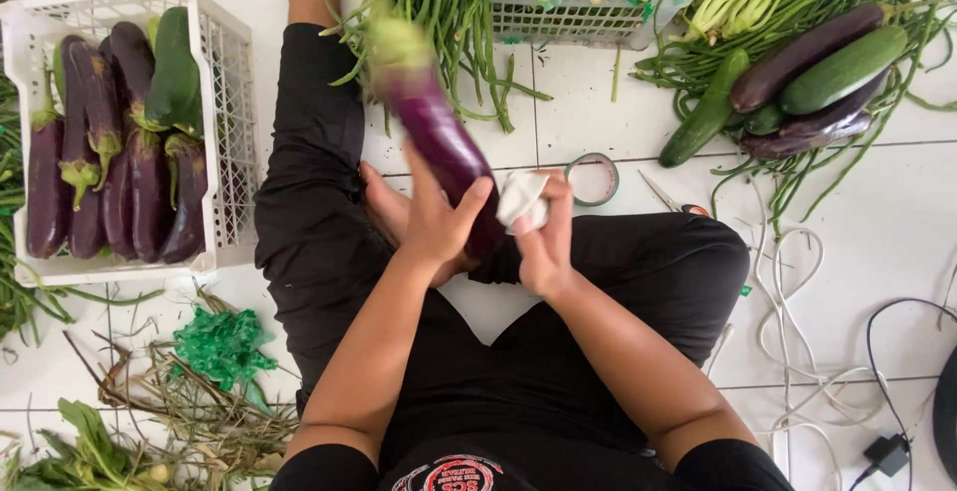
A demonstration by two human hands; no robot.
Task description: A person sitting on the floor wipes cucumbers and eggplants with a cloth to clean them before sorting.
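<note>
Purple eggplant [439,137], blurred, sits over the lap, gripped near its lower end by the left hand [431,220], fingers wrapped to steady it; the right hand [543,242] pinches a white cloth [522,199] against the skin. White crate [231,62] left holds roughly eight eggplants and one cucumber.

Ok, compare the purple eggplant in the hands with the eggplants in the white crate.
The long purple eggplant is raised off the floor in the left hand, while the dark purple eggplants lie still in the white plastic crate. The held one looks blurred; the crated ones look sharp. The held one is alone, with the right hand pressing a white cloth to it; the crated ones are packed together beside a green cucumber. All have green caps.
</note>
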